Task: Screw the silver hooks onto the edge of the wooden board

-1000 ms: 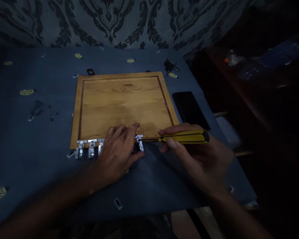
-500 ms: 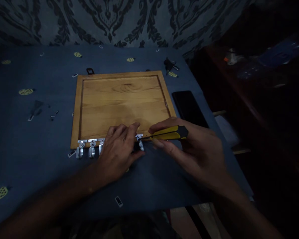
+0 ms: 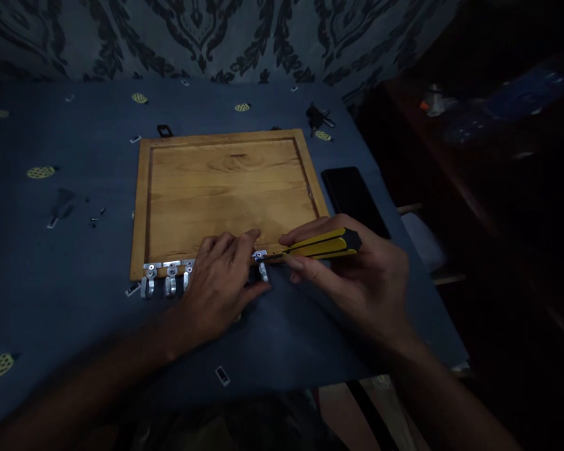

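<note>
A wooden board lies flat on a blue cloth. Along its near edge sit several silver metal hooks. My left hand rests over that edge, its fingers pressed round the hook furthest right. My right hand grips a yellow and black screwdriver, lying almost level, with its tip at the top plate of that same hook.
A black phone lies right of the board. Small screws and a dark tool lie on the cloth at left, a black clip at the back right. The table edge drops off at right beside dark furniture.
My right hand slid left along the screwdriver handle, so less of it shows. The tip stays on the rightmost hook. My left hand has barely moved.
</note>
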The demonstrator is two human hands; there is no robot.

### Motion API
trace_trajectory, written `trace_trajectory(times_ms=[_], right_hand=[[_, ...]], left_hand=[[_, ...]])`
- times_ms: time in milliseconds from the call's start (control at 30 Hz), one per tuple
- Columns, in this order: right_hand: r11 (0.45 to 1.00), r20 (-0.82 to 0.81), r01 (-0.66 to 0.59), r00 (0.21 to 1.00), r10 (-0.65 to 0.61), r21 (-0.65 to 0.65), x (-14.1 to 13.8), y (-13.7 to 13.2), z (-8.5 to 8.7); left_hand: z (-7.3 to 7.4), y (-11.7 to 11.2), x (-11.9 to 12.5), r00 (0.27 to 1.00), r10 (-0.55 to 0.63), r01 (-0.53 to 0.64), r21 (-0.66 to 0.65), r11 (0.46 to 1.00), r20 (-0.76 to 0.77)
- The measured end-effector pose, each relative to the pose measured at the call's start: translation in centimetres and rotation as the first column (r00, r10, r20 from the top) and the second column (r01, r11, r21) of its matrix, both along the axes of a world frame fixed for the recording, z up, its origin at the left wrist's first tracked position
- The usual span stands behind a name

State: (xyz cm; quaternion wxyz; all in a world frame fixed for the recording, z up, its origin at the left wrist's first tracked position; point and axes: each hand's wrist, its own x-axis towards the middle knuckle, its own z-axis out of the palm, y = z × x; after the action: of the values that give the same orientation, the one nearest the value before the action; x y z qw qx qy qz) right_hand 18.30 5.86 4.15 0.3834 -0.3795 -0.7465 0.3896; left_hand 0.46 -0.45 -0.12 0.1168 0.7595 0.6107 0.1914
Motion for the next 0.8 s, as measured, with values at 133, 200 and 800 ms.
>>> trace_trajectory(times_ms=[133, 200, 800], right_hand=[[0.996, -0.071, -0.022, 0.997, 0.016, -0.086, 0.1, -0.4, 0.0], [0.996, -0.054, -0.05, 0.997, 0.046, -0.08, 0.5, -0.4, 0.0], [0.969, -0.151, 0.161, 0.98, -0.133, 0.188, 0.4, -1.2, -0.8]], left_hand=[[0.1, 0.1, 0.0, 1.0, 0.0, 0.0, -0.002, 1.0, -0.002], [0.1, 0.1, 0.1, 1.0, 0.0, 0.0, -0.012, 1.0, 0.004], [-0.1, 0.1, -0.2, 0.999, -0.004, 0.005, -0.019, 1.0, 0.044]])
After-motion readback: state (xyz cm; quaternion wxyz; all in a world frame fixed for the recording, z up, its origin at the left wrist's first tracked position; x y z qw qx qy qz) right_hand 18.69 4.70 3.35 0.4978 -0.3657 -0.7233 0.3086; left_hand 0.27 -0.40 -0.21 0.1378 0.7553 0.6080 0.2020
